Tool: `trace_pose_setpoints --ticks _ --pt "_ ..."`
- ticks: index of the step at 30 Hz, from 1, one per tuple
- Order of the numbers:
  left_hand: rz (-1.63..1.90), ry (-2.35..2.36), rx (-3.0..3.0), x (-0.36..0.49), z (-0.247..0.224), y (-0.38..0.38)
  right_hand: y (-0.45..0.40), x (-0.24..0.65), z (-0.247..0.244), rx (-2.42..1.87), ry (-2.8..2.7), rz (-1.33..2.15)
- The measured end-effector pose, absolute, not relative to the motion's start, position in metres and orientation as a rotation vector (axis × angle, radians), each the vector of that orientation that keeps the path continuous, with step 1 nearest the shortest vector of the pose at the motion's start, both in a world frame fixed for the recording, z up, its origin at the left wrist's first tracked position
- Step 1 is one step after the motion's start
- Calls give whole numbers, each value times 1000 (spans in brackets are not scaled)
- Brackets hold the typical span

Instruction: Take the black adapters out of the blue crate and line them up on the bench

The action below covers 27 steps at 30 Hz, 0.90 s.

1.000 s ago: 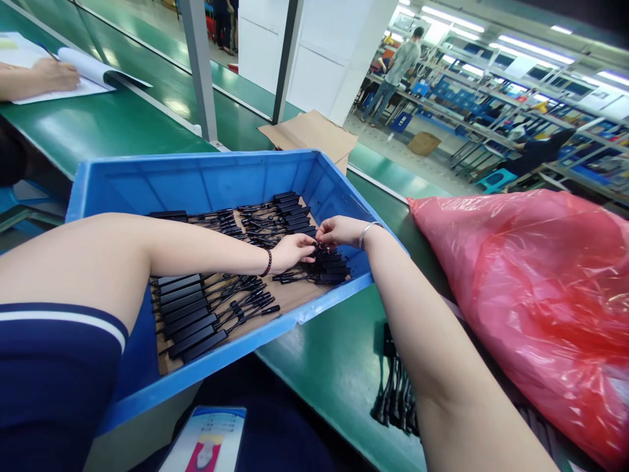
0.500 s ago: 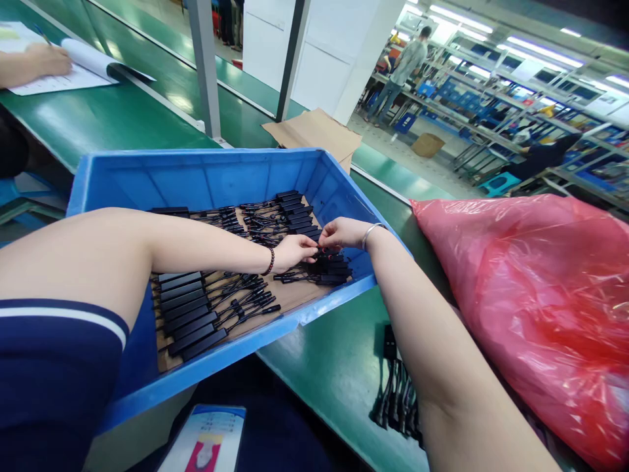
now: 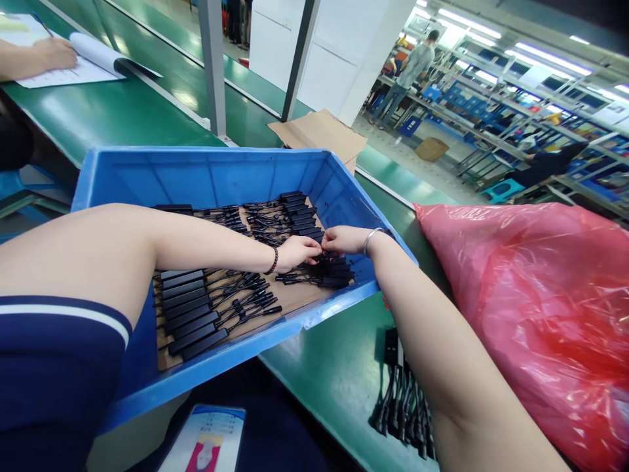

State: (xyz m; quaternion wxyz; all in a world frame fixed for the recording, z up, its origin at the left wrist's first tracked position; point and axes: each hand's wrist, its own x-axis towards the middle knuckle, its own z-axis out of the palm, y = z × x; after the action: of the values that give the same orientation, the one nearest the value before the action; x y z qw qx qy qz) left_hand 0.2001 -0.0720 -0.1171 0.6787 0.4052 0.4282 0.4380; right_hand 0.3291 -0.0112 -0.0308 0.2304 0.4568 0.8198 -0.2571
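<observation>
Inside a blue plastic bin (image 3: 275,334), my left hand (image 3: 299,254) and my right hand (image 3: 346,240) meet fingertip to fingertip over the right-hand stack. Both are closed in a pinch. Small red bits show by the fingertips, but what they grip is too small and covered to make out. Around them lie black cable modules (image 3: 184,305), flat black boxes with short leads, in rows on brown cardboard (image 3: 275,314). My left forearm hides part of the rows.
More black modules (image 3: 403,406) lie on the green bench (image 3: 319,367), partly behind my right arm. A large pink plastic bag (image 3: 531,295) fills the right. Behind the bin are brown cardboard (image 3: 324,134) and a metal post (image 3: 212,72). At far left a person's hand (image 3: 54,54) writes on paper.
The view has shifted slightly. Both hands stay pinched together over the same spot in the bin, with only a slight change at the fingers.
</observation>
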Motion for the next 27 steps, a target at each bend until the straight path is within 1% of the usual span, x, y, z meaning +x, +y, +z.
trace_pose_setpoints --ticks 5,10,12,15,17,27 --pt "957 931 931 199 -115 -71 -13 324 -31 1221 2174 -630" --pt "980 927 961 198 -115 -72 -18 322 -28 1284 2125 -665" --pt "1017 912 946 198 -117 -73 -18 323 -25 1361 2178 -574" --pt "1025 880 907 198 -118 -74 -16 324 -20 1538 2273 -311" --pt "1015 890 896 198 -119 -73 -15 324 -18 1612 2271 -224" --pt "1000 932 724 197 -110 -75 -10 326 -19 1637 2250 -236"
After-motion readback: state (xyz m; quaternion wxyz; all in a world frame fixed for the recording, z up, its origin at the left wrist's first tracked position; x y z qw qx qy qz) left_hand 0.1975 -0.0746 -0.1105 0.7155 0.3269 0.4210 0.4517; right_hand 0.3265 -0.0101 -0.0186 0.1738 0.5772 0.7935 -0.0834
